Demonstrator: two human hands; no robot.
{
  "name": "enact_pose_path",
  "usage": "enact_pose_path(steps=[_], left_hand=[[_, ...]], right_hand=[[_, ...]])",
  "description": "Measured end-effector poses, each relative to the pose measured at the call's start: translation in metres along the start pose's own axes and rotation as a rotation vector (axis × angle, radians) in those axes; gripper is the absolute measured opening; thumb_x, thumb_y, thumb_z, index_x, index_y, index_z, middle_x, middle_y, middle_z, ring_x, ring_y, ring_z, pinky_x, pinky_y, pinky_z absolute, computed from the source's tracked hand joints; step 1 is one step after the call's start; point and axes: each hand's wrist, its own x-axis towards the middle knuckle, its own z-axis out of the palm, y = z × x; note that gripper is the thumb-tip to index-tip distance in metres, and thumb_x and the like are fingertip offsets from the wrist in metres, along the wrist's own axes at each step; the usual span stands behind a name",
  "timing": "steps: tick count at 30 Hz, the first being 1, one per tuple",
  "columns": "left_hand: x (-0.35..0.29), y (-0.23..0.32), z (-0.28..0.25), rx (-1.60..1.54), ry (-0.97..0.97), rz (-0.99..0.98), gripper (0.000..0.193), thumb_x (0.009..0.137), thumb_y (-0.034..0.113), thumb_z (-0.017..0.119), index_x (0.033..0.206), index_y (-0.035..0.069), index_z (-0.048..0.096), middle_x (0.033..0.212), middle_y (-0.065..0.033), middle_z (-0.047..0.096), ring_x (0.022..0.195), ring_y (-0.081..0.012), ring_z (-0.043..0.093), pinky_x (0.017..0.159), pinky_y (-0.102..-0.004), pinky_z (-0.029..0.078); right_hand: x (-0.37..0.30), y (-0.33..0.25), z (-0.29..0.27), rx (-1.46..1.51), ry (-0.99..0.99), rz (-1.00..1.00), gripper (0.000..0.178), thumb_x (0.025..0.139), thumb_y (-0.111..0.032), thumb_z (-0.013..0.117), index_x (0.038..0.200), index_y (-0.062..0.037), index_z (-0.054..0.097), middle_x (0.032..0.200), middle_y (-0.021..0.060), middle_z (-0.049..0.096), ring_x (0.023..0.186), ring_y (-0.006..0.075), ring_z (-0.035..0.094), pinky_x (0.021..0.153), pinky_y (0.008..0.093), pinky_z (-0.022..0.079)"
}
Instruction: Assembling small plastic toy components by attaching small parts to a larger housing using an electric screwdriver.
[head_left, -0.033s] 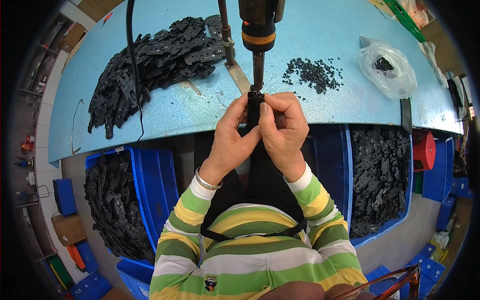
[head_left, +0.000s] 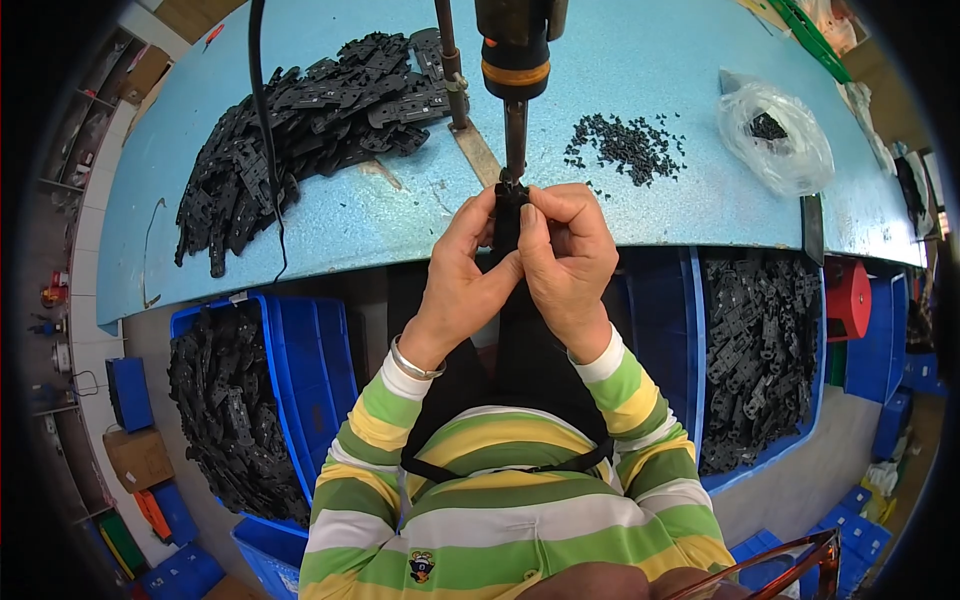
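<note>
At the near edge of the table (head_left: 700, 215), a small black part (head_left: 507, 228) sits under the tip of a hanging tool (head_left: 516, 140). The left hand (head_left: 462, 290) has its grip pinching the part from one side; the right hand (head_left: 568, 262) pinches it from the other. If either grip slackened, the part could tilt and the tip slip off (fingertips are very near it). Being right at that edge, a dropped part could fall off the table; a careless elbow seems a lesser risk to the loose small pieces (head_left: 625, 150) beyond.
</note>
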Motion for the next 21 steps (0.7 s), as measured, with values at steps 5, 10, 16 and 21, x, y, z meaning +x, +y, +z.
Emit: enact_pose_path(steps=[5, 10, 16, 21], left_hand=[[-0.008, -0.003, 0.004, 0.199, 0.108, 0.103, 0.062, 0.085, -0.001, 0.072, 0.141, -0.003, 0.045, 0.124, -0.0115, 0.059, 0.106, -0.0194, 0.062, 0.091, -0.0312, 0.051], [-0.021, 0.003, 0.030, 0.405, 0.238, 0.281, 0.061, 0.076, 0.000, 0.075, 0.133, 0.000, 0.054, 0.112, -0.0184, 0.060, 0.099, -0.0368, 0.062, 0.086, -0.0371, 0.051], [-0.017, 0.013, 0.015, 0.589, 0.046, 0.343, 0.056, 0.081, 0.012, 0.075, 0.132, 0.002, 0.055, 0.114, -0.0173, 0.060, 0.101, -0.0360, 0.061, 0.085, -0.0403, 0.048], [0.029, -0.002, -0.077, 1.166, 0.263, 0.367, 0.050, 0.081, 0.015, 0.073, 0.128, 0.007, 0.059, 0.115, -0.0130, 0.061, 0.109, -0.0302, 0.058, 0.087, -0.0397, 0.044]], right_hand=[[-0.008, -0.007, 0.000, 0.071, 0.017, 0.035, 0.016, 0.095, 0.004, 0.061, 0.110, 0.0030, 0.058, 0.102, 0.0049, 0.057, 0.084, 0.0066, 0.057, 0.072, 0.0193, 0.048], [-0.034, -0.013, -0.016, 0.139, 0.161, 0.272, 0.020, 0.092, 0.005, 0.065, 0.110, 0.0006, 0.056, 0.101, 0.0036, 0.057, 0.078, 0.0058, 0.056, 0.070, 0.0204, 0.049], [-0.037, -0.050, -0.113, -0.318, 0.284, 0.256, 0.013, 0.094, 0.000, 0.064, 0.106, -0.0033, 0.061, 0.099, 0.0010, 0.061, 0.076, 0.0049, 0.056, 0.066, 0.0186, 0.047], [-0.038, -0.079, -0.276, -1.191, 0.288, -0.046, 0.024, 0.096, -0.008, 0.064, 0.120, -0.0044, 0.063, 0.108, 0.0035, 0.061, 0.083, 0.0080, 0.055, 0.071, 0.0216, 0.047]])
